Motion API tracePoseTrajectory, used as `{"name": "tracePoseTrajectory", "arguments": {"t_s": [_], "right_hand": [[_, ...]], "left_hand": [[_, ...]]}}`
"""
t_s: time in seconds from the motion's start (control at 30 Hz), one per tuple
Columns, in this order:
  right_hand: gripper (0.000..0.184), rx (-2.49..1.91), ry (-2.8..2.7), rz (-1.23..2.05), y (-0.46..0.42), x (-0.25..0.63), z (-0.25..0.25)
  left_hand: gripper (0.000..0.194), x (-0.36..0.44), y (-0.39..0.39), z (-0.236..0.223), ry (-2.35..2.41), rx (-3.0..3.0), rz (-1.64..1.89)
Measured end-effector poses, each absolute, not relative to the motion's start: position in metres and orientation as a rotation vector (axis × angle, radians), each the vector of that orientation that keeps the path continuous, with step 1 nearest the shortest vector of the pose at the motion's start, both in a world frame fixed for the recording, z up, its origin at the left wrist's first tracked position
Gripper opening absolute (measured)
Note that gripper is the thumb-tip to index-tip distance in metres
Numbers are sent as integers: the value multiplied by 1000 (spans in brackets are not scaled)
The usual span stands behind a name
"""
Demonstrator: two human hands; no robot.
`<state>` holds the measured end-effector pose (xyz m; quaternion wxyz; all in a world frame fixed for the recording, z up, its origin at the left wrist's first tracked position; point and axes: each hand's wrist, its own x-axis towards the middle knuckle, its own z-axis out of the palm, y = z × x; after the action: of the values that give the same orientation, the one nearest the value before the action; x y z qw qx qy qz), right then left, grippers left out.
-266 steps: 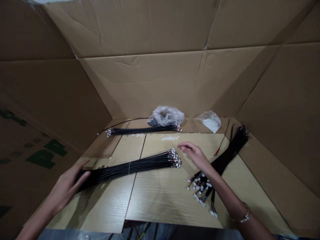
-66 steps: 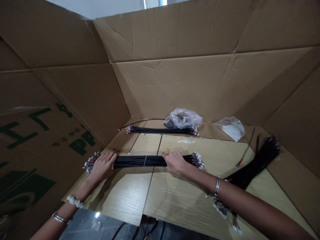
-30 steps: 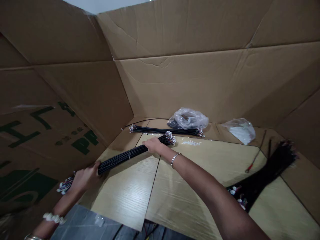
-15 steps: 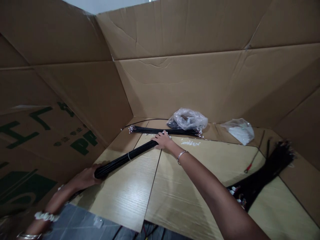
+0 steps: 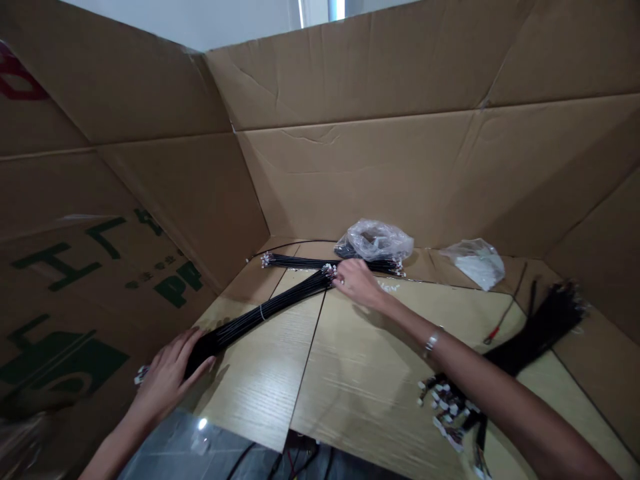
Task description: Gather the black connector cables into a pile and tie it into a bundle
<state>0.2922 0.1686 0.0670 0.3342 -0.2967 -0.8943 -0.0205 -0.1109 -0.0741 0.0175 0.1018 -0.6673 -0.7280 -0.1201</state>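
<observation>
A long bundle of black cables (image 5: 235, 328) with a pale tie round its middle lies slantwise on the wooden tabletop. My left hand (image 5: 173, 367) rests over its near end, fingers stretched out and thumb spread. White connectors stick out past those fingers. At the far end, my right hand (image 5: 357, 283) has its fingers bent and pressed together at the small white connectors (image 5: 329, 271); its fingertips are partly hidden. Just behind lies a second black cable bundle (image 5: 300, 263), its connectors showing at both ends.
Cardboard walls (image 5: 360, 180) surround the tabletop (image 5: 365, 373). At the back sit a clear plastic bag (image 5: 377, 239) and another bag with white contents (image 5: 477, 263). A larger black cable bundle (image 5: 533, 333) lies at right, partly behind my right forearm, near a red-ended cable (image 5: 493, 335).
My right hand has shifted right to the connector tips, uncovering the bundle's far end. My left hand has loosened from a wrapped grip to spread fingers. The view has turned slightly.
</observation>
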Motion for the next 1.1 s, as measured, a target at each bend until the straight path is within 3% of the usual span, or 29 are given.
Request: {"name": "tracePoseTrajectory", "arguments": {"t_s": [0.1, 0.3, 0.43, 0.63, 0.87, 1.0, 1.1], "right_hand": [[39, -866, -2058, -5, 153, 354, 79], [56, -1111, -1515, 488, 89, 427, 76], [44, -955, -1623, 782, 41, 422, 68], [80, -829, -1951, 891, 24, 420, 62], [55, -686, -2020, 982, 50, 441, 45], [40, -685, -1938, 920, 60, 445, 27], [30, -771, -1920, 813, 63, 441, 18]], "left_hand": [[52, -78, -80, 2, -1921, -2140, -482], [45, 49, -51, 4, -1916, -2655, -908], [49, 152, -15, 31, -1983, -2999, -1420], [65, 261, 29, 52, -1357, -3352, -2018], [61, 316, 58, 45, -1039, -3653, -1931], [51, 333, 71, 26, -1050, -3404, -2012], [54, 344, 77, 7, -1122, -3243, -2058]]}}
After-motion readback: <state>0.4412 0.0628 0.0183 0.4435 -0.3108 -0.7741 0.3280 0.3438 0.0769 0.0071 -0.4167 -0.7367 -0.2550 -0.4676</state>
